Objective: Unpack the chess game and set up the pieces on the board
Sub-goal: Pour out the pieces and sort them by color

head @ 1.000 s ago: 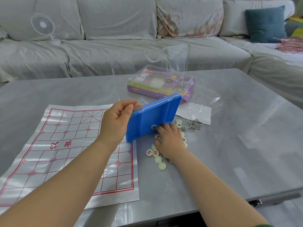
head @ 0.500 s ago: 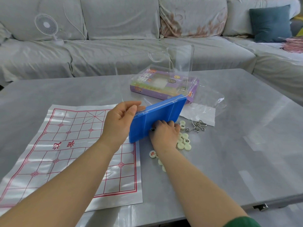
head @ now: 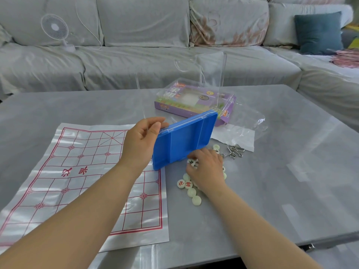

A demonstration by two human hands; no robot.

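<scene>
My left hand (head: 140, 141) grips the upper left edge of a blue plastic tray (head: 183, 139), tipped up on its lower edge on the grey table (head: 281, 171). Its clear lid stands open behind it. White round chess pieces (head: 191, 188) with red and black characters lie spilled at the tray's foot. My right hand (head: 206, 168) rests over that pile, its curled fingertips pinching a piece at the tray's lower edge. The white board sheet (head: 81, 171) with red grid lines lies flat to the left, its right edge under the tray's corner.
A purple game box (head: 194, 102) sits behind the tray. A clear plastic bag (head: 242, 131) and a metal wire puzzle (head: 234, 151) lie to the right. A grey sofa with a small white fan (head: 55, 29) and a teal cushion (head: 318, 32) runs behind the table.
My right hand pushed up against the tray's lower edge, then drew back slightly over the pile. More pieces now lie in front of my wrist. The tray stays tipped in my left hand.
</scene>
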